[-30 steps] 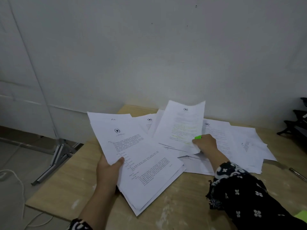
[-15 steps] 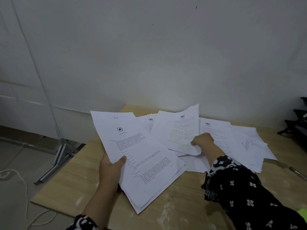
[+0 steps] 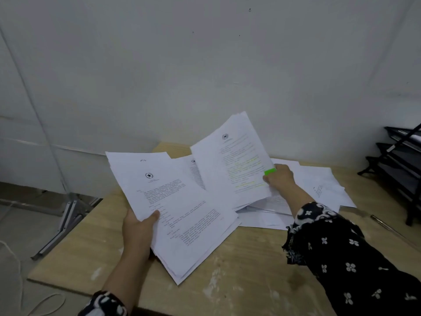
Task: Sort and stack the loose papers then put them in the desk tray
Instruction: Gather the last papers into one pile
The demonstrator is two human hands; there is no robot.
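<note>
My left hand [image 3: 138, 229] grips a thick stack of printed white papers [image 3: 182, 208] by its lower left edge, held tilted above the wooden desk [image 3: 239, 277]. My right hand [image 3: 279, 177] pinches the right edge of a bundle with yellow highlighting and a green tab [image 3: 234, 160], lifted steeply off the pile. More loose papers [image 3: 323, 185] lie spread flat on the desk behind and right of my right hand. The black tiered desk tray [image 3: 401, 165] stands at the far right edge, partly cut off.
A pen [image 3: 387, 226] lies on the desk near the tray's foot. A white wall rises right behind the desk. Left of the desk are metal stand legs [image 3: 66, 220] and a white cable [image 3: 20, 281] on the floor.
My right hand has raised the highlighted bundle from lying low on the pile to a steep tilt. The left hand's stack has stayed about where it was.
</note>
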